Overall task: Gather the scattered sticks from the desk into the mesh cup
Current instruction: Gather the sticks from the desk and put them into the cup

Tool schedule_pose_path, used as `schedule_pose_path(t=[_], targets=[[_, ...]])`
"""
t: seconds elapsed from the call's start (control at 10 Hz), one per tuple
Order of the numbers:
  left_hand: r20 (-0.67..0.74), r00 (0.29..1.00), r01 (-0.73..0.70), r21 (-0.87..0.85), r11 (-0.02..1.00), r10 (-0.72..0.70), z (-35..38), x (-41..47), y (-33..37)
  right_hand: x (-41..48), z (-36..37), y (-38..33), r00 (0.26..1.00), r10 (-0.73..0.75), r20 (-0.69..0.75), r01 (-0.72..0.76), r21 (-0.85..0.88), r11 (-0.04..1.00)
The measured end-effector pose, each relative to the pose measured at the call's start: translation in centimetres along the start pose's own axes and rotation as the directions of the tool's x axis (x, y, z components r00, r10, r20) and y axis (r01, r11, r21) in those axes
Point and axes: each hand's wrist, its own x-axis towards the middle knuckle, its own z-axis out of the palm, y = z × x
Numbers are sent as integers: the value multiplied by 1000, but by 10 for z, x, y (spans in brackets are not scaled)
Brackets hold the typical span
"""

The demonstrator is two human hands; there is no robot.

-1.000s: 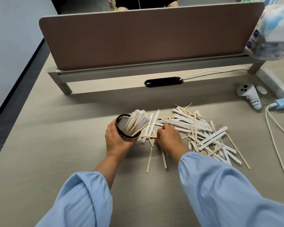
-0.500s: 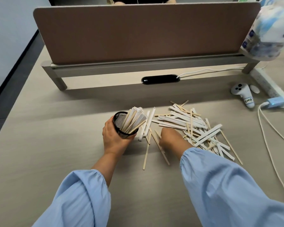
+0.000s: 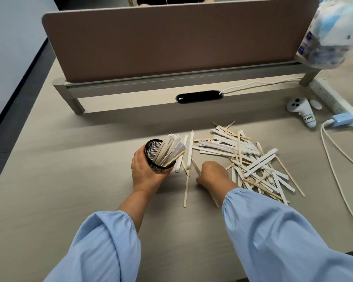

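Observation:
My left hand grips a black mesh cup, tilted to the right, with several wooden and paper-wrapped sticks leaning out of it. A pile of scattered sticks lies on the desk to the right. My right hand rests fist-like at the pile's left edge, fingers closed on a thin wooden stick that pokes out toward the cup. A long loose stick lies between my hands.
A brown divider panel on a grey rail stands across the back. A white controller, power strip, blue plug and white cables lie at the right. A plastic bag sits top right.
My right hand has drawn back toward me from the pile's edge and closed over a stick. The cup in my left hand has barely moved.

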Motion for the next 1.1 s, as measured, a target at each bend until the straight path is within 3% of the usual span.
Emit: schedule_pose_path(t=[0.4, 0.6, 0.7, 0.9, 1.1], targets=[[0, 1000, 14, -19, 1000, -14, 1, -2, -2, -7, -6, -4, 992, -12, 127, -12, 183, 983], [-7, 1000, 16, -15, 1000, -16, -1, 0, -4, -10, 5, -17, 988, 68, 142, -101, 244, 964], [-13, 1000, 20, -14, 1000, -21, -2, 0, -5, -11, 12, -20, 991, 89, 95, -110, 244, 963], [-8, 1000, 25, -18, 1000, -25, -3, 0, -5, -10, 12, -25, 996, 20, 84, -26, 78, 997], [-9, 1000, 26, -24, 999, -26, -2, 0, -4, -5, 4, -17, 993, 88, 74, -90, 24, 996]])
